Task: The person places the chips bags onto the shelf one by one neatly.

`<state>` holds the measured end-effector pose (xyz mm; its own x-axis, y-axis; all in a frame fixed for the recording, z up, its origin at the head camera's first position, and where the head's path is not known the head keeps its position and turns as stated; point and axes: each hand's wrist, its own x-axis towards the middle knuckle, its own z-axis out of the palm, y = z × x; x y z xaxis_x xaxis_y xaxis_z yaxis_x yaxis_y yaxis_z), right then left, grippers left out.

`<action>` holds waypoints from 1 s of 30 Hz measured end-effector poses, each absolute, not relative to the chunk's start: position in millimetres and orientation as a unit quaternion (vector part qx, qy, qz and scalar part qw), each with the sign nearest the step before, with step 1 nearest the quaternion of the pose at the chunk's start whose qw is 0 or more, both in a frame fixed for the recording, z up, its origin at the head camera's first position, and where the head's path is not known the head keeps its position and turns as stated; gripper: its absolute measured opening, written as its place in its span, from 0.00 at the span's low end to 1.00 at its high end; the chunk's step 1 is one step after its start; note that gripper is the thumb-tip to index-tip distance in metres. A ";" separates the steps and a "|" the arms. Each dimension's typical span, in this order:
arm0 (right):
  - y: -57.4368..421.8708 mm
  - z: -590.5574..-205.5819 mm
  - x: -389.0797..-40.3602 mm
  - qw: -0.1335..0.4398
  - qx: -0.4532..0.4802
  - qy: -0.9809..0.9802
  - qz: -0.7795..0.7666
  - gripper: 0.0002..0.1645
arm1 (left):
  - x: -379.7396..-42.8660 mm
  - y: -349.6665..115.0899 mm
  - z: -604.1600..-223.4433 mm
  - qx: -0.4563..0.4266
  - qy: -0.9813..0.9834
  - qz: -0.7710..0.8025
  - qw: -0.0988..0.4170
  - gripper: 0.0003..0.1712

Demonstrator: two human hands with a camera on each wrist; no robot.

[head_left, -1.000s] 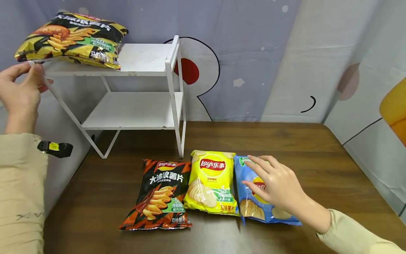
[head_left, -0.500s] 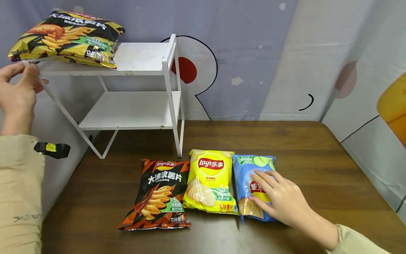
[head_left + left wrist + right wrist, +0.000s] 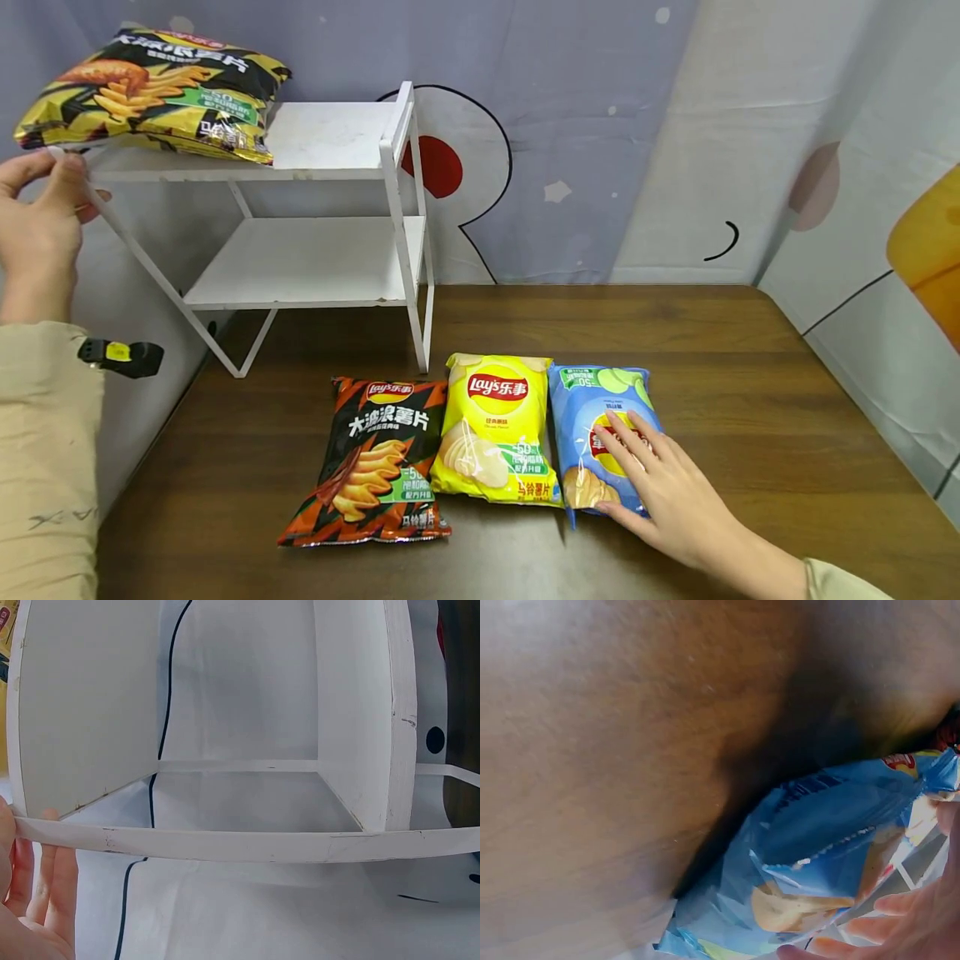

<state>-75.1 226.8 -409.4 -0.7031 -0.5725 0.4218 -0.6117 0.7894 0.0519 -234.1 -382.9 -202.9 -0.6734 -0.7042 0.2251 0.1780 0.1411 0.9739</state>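
Note:
My left hand (image 3: 41,221) grips the upper left front corner of a white two-tier shelf rack (image 3: 300,258); in the left wrist view its fingers (image 3: 52,881) wrap the rack's bar. My right hand (image 3: 675,492) lies over the lower right of a blue chip bag (image 3: 577,425), fingers spread and fairly straight, partly hiding its logo. The right wrist view shows this blue bag (image 3: 810,840) beside the fingers. Left of it are a yellow chip bag (image 3: 491,433) and a black-and-red chip bag (image 3: 375,458), both flat on the table. A black-and-yellow chip bag (image 3: 157,96) lies atop the rack.
The brown wooden table (image 3: 720,358) extends right of and behind the bags. A patterned grey curtain (image 3: 577,125) hangs behind. The rack stands at the table's back left, its lower shelf (image 3: 300,262) bare. A black strap with a yellow label (image 3: 120,350) sits at the left sleeve.
My right hand has moved down and slightly right over the blue bag, uncovering its top. The bag's lower right corner no longer sticks out past the hand. The left hand keeps its grip.

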 end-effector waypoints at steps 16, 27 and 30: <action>225.2 -426.0 -71.4 0.168 0.315 -0.934 0.031 0.59 | -233.5 -380.3 -202.1 0.210 -0.672 -0.618 0.349 0.20; 219.8 -433.2 -73.0 0.203 0.318 -0.926 -0.006 0.65 | -232.7 -380.5 -203.0 0.204 -0.673 -0.621 0.347 0.21; 219.0 -435.1 -73.1 0.208 0.317 -0.925 -0.013 0.65 | -233.4 -381.1 -203.1 0.200 -0.670 -0.625 0.347 0.22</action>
<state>-73.1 219.0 -435.1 -0.7126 -0.5922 0.3761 -0.5817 0.7985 0.1551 -233.4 -381.1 -203.1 -0.6787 -0.7024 0.2144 0.1660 0.1377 0.9765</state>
